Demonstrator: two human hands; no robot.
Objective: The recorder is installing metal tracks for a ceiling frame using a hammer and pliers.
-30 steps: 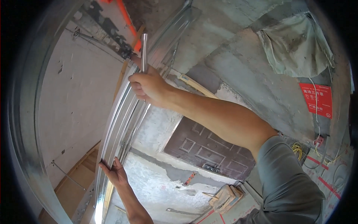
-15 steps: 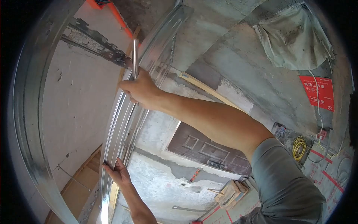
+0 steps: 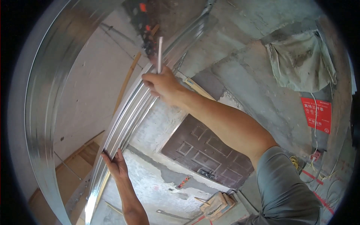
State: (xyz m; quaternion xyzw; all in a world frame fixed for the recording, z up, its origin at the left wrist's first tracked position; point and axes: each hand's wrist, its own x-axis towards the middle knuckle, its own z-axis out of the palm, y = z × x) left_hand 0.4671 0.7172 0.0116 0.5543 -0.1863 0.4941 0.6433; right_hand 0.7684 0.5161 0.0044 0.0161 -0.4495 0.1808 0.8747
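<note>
A long shiny metal channel (image 3: 125,112) slants up from the lower left toward the top centre. My left hand (image 3: 117,165) grips its lower part, thumb and fingers on either side. Higher up, my right hand (image 3: 162,84) is closed against the channel, with a slim silver metal rod (image 3: 160,54) standing up out of the fist. A dark, notched metal strip (image 3: 144,32), smeared by motion, meets the channel just beyond the right hand. Whether the right hand also holds this strip I cannot tell.
Another wide metal channel (image 3: 41,112) curves along the left. Below are a brown panelled door (image 3: 206,150), a wooden stool-like piece (image 3: 215,206) and a yellow cable (image 3: 295,162). A cloth cover (image 3: 302,62) and a red sign (image 3: 317,115) are at the right.
My view has shifted and turned. The dark strip has swung from pointing left to pointing upward. The right hand appears farther right, with the rod still in it; the left hand keeps its grip.
</note>
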